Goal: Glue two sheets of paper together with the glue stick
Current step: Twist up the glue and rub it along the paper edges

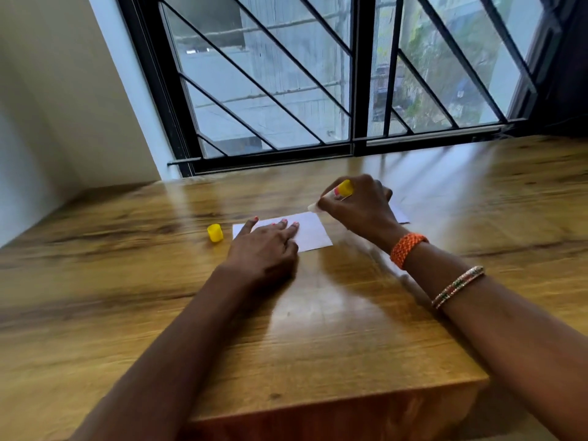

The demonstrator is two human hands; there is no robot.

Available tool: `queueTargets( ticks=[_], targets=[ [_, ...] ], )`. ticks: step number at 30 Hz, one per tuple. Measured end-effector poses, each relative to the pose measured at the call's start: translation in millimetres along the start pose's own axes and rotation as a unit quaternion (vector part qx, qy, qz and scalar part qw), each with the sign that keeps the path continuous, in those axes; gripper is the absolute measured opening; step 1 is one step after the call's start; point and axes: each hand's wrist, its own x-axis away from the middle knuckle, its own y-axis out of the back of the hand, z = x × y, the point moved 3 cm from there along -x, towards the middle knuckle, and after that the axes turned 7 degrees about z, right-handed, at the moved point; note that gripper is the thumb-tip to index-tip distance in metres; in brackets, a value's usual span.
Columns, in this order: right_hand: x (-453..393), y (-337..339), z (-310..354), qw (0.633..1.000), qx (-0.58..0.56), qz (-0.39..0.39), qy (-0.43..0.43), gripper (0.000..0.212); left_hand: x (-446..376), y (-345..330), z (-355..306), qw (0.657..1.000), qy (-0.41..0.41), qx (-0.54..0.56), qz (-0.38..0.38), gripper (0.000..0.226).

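A small white sheet of paper (313,232) lies flat on the wooden table (318,329). My left hand (265,249) rests on its left part with fingers spread, pressing it down. My right hand (359,206) grips the glue stick (337,194), which has a yellow base and is tilted with its pale tip down at the sheet's far right corner. A second sheet (400,214) shows partly behind my right hand, mostly hidden. The yellow cap (215,233) stands on the table just left of the paper.
A barred window (318,90) runs along the table's far edge. A white wall (63,106) stands at the left. The table's near edge (334,412) drops off below my forearms. My right wrist wears an orange band and bangles.
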Motion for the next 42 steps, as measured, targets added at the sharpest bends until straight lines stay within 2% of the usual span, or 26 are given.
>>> queueTargets(
  ticks=[6, 10, 14, 17, 19, 21, 23, 27, 30, 37, 42],
  targets=[
    [1.3, -4.1, 1.5, 1.0, 0.009, 0.018, 0.011, 0.014, -0.4, 11.6, -10.0, 0.991, 0.104, -0.069, -0.047, 0.046],
    [2.1, -8.0, 3.8, 0.999, 0.017, 0.031, 0.033, 0.015, 7.0, 17.5, -10.1, 0.987, 0.137, -0.003, -0.08, 0.04],
    [1.8, -7.6, 1.7, 0.998, 0.028, 0.045, 0.027, 0.014, 13.0, 25.1, 3.1, 0.979, 0.111, 0.102, -0.137, 0.037],
    [0.5, -5.6, -1.5, 0.999, 0.009, 0.031, 0.004, 0.01, 15.1, 31.5, 8.9, 0.963, 0.035, 0.179, -0.201, 0.045],
    [-0.9, -5.1, -4.3, 0.999, -0.002, 0.028, -0.024, 0.014, 13.4, 29.9, 7.5, 0.968, -0.011, 0.182, -0.175, 0.051],
    [-1.9, -6.3, -6.4, 0.999, -0.011, 0.041, -0.033, 0.011, 9.6, 22.6, 6.2, 0.979, -0.031, 0.172, -0.106, 0.053],
    [-2.2, -8.2, -6.6, 0.998, -0.013, 0.05, -0.03, 0.011, 6.0, 15.6, 6.5, 0.987, -0.032, 0.149, -0.055, 0.053],
    [-6.6, -14.9, -8.1, 0.998, 0.002, 0.057, -0.031, 0.014, 2.9, 8.7, 7.8, 0.989, -0.021, 0.144, -0.006, 0.051],
    [-9.8, -15.5, -11.3, 0.997, 0.02, 0.069, -0.033, 0.015, 2.3, 9.6, 8.6, 0.983, -0.028, 0.179, 0.008, 0.048],
    [-15.7, -16.7, -13.4, 0.997, 0.022, 0.072, -0.015, 0.013, 3.4, 12.3, 9.3, 0.984, -0.029, 0.176, 0.008, 0.043],
    [-21.2, -23.2, -12.2, 0.995, 0.061, 0.076, 0.022, 0.022, 2.5, 12.8, 10.9, 0.98, -0.04, 0.193, -0.002, 0.043]
  ],
)
